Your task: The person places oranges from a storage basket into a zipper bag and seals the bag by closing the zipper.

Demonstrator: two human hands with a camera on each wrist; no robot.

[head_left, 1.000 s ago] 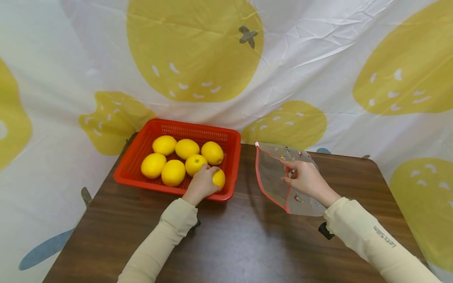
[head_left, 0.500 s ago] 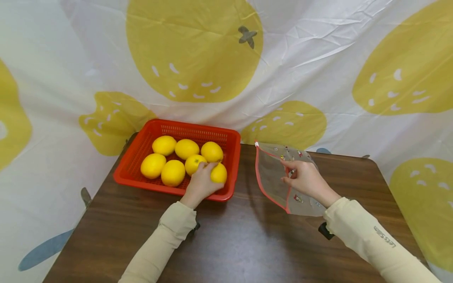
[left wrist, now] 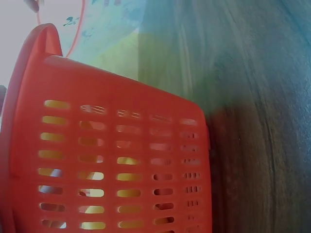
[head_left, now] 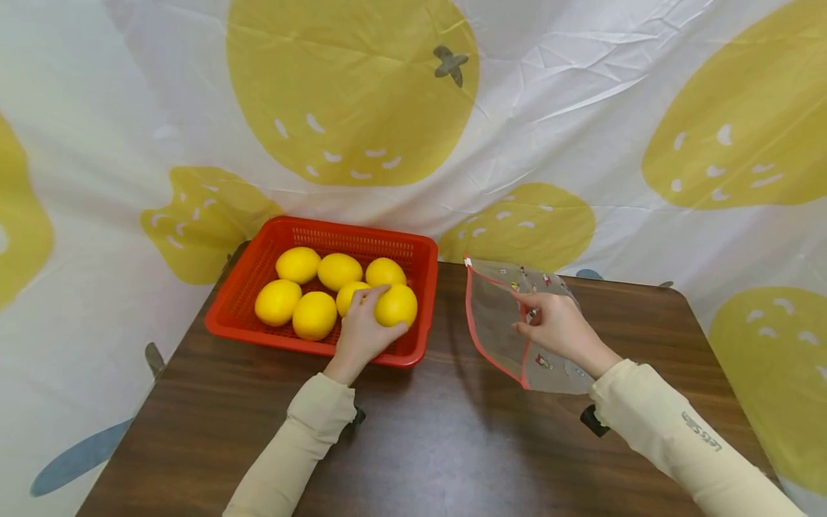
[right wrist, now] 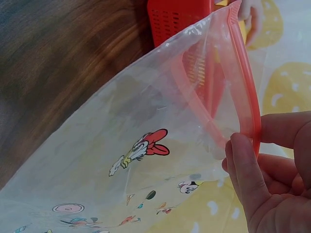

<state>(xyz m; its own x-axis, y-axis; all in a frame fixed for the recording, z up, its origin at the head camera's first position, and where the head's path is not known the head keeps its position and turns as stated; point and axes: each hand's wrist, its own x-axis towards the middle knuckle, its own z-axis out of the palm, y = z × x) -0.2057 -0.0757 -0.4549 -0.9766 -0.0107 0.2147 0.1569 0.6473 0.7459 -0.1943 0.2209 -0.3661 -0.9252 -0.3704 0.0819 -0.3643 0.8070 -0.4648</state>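
My left hand [head_left: 362, 330] grips a yellow lemon [head_left: 397, 306] between thumb and fingers, raised over the right side of a red plastic basket [head_left: 242, 332]. Several more lemons [head_left: 314, 316] lie in the basket in two rough rows. In the left wrist view the basket's slotted wall [left wrist: 116, 145] fills most of the picture, and the hand is nearly all hidden. My right hand [head_left: 561, 327] pinches the red-edged rim of a clear zip bag [head_left: 494, 316] printed with cartoon figures. The bag's mouth gapes toward the basket; its red rim [right wrist: 249, 92] shows between thumb and fingers in the right wrist view.
Basket and bag are over a dark brown wooden table [head_left: 446, 438]. Behind the table's back edge hangs a white cloth [head_left: 549, 86] with large yellow fruit prints. A white slider [head_left: 468, 263] sits at the bag's far corner.
My left hand has lifted the lemon up from the basket's front right corner, a little away from the other lemons. The right hand and the bag have stayed put.
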